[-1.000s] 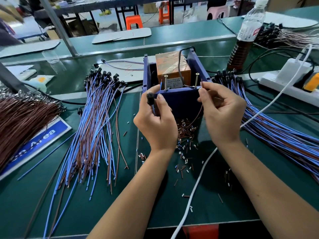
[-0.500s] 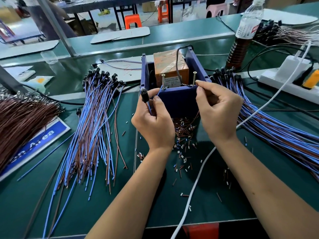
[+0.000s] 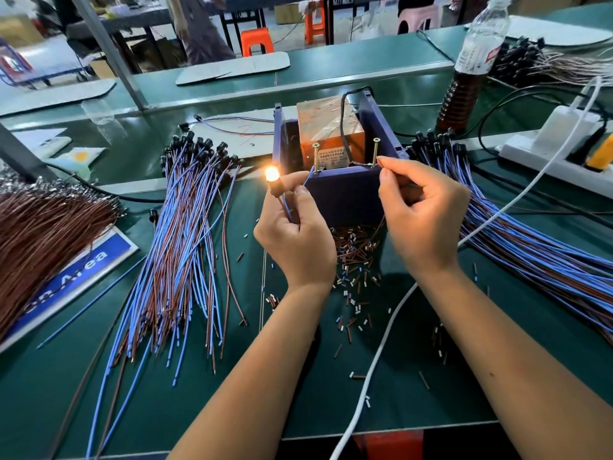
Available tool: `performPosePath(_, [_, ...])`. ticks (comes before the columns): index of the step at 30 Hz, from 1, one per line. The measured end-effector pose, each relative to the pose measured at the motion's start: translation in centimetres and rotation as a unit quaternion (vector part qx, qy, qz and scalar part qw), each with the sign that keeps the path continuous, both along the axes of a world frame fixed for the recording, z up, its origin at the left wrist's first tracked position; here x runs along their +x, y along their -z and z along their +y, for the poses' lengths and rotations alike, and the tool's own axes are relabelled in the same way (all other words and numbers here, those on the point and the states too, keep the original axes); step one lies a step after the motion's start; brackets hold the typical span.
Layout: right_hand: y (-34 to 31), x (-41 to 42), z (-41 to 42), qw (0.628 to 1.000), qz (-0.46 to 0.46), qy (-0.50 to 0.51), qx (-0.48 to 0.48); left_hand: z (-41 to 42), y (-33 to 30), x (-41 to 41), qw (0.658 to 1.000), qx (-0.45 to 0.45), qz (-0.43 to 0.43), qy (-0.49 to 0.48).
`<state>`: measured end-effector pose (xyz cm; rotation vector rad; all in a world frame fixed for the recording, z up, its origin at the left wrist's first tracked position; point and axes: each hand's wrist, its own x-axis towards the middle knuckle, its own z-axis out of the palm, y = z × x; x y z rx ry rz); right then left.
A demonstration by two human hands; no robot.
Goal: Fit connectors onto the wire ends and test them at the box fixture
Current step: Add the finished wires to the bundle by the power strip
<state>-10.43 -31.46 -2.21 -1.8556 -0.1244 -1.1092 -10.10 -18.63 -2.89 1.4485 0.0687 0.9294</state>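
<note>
The left hand (image 3: 295, 234) is curled round a small black lamp holder (image 3: 275, 189) and its two leads, thumb and fingers pinching them just under the glowing bulb (image 3: 271, 174); from that grip a blue wire (image 3: 306, 180) arcs up and away to the left screw (image 3: 315, 157) standing on the near wall of the blue box fixture (image 3: 345, 197). Across from it, the right hand (image 3: 421, 217) pinches something thin between thumb and forefinger right beside the right screw (image 3: 376, 151); by my judgement it is the brown lead, though the wire tip is too small to see and actual contact cannot be confirmed. The lit bulb suggests the circuit is closed and this piece passes. To do the test well, both bare tips should sit firmly and steadily on the screws, fingers kept back on the insulation and off the metal, and the glow watched long enough to rule out a flicker. Beyond the left hand, further out, lies a fan of blue and brown wires (image 3: 179, 254) with black holders; beyond the right hand lies a similar bundle (image 3: 530, 247). Below the fixture, near both wrists, cut insulation scraps (image 3: 355, 260) litter the green mat (image 3: 232, 410).
</note>
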Motion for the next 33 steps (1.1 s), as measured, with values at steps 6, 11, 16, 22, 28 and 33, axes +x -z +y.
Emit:
performPosePath(6, [0.0, 0.1, -0.1, 1.000, -0.004, -0.002, 0.000, 0.0, -0.1, -0.1, 1.000, 0.005, 0.006, 0.003])
performPosePath(11, [-0.1, 0.0, -0.1, 1.000, 0.001, -0.011, 0.011, -0.2, -0.2, -0.2, 1.000, 0.012, 0.008, -0.008])
performPosePath(16, [-0.3, -0.5, -0.9, 0.999, 0.021, -0.011, 0.046, -0.3, -0.3, -0.6, 1.000, 0.011, 0.011, -0.003])
performPosePath(22, [-0.7, -1.8, -4.0, 0.993, 0.041, -0.002, 0.113, -1.7, -1.9, -2.1, 0.998, 0.007, -0.046, -0.040])
performPosePath(28, [-1.4, -3.7, -9.4, 0.986, 0.068, 0.062, 0.141, -9.2, -4.7, -2.6, 0.942, 0.128, 0.160, 0.265])
performPosePath(33, [-2.0, -6.2, -15.7, 0.959, 0.079, 0.157, 0.222, -18.2, -3.8, -1.5, 0.769, 0.156, 0.374, 0.494])
